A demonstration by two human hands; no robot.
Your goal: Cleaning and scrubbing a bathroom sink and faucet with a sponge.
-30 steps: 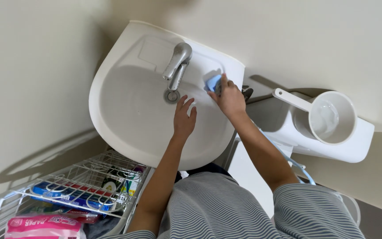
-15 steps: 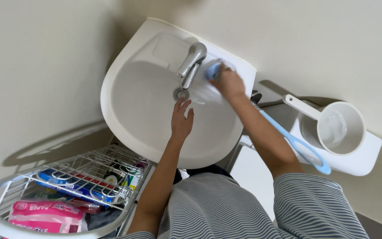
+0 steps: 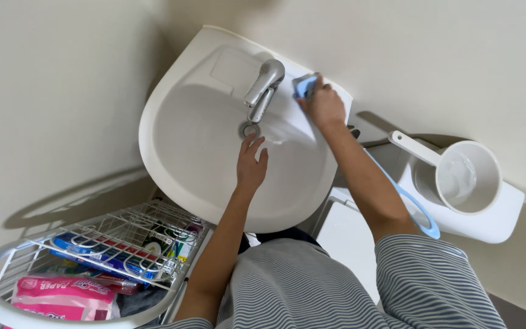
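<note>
Pale bathroom wall, white basin [image 3: 171, 158]: right hand [image 3: 324, 106] closed on blue sponge [image 3: 304, 85] at back rim, left hand [image 3: 251, 167] open inside; likely slipping on wet porcelain.

White dipper [image 3: 458, 176] right; wire rack [image 3: 123, 244] with pink package [image 3: 62, 298] lower left.
</note>
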